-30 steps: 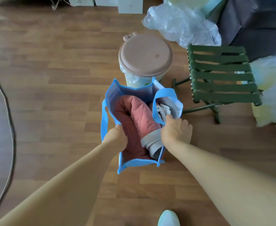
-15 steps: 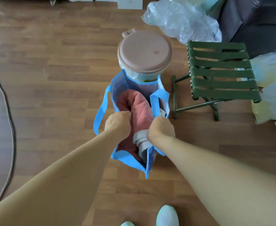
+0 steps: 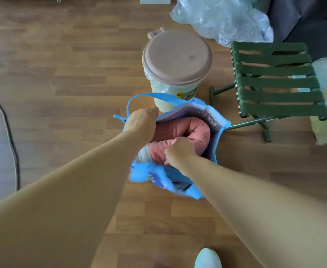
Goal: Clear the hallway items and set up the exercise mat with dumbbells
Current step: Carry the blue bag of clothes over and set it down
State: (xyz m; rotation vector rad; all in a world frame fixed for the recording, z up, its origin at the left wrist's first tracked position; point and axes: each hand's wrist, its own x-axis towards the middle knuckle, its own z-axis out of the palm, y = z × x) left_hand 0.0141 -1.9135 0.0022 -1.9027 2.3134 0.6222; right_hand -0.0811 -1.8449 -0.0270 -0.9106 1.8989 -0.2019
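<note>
Right hand [image 3: 180, 151] closed on the pink rolled mat [image 3: 185, 132] inside the blue tote bag [image 3: 219, 130]; left hand [image 3: 142, 120] just beside it pinches the bag rim, holding the mouth wide. Best to pull the roll straight up while pinning the bag down. Grey fabric is tucked beside the mat. Beyond the hands: lidded bin [image 3: 177, 57], green stool [image 3: 278, 80].

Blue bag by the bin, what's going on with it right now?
A person stands over the blue bag on the wood floor, beside the lidded bin and green stool. The left hand grips the bag's rim, and the right hand is closed on the pink rolled fabric inside it.
</note>
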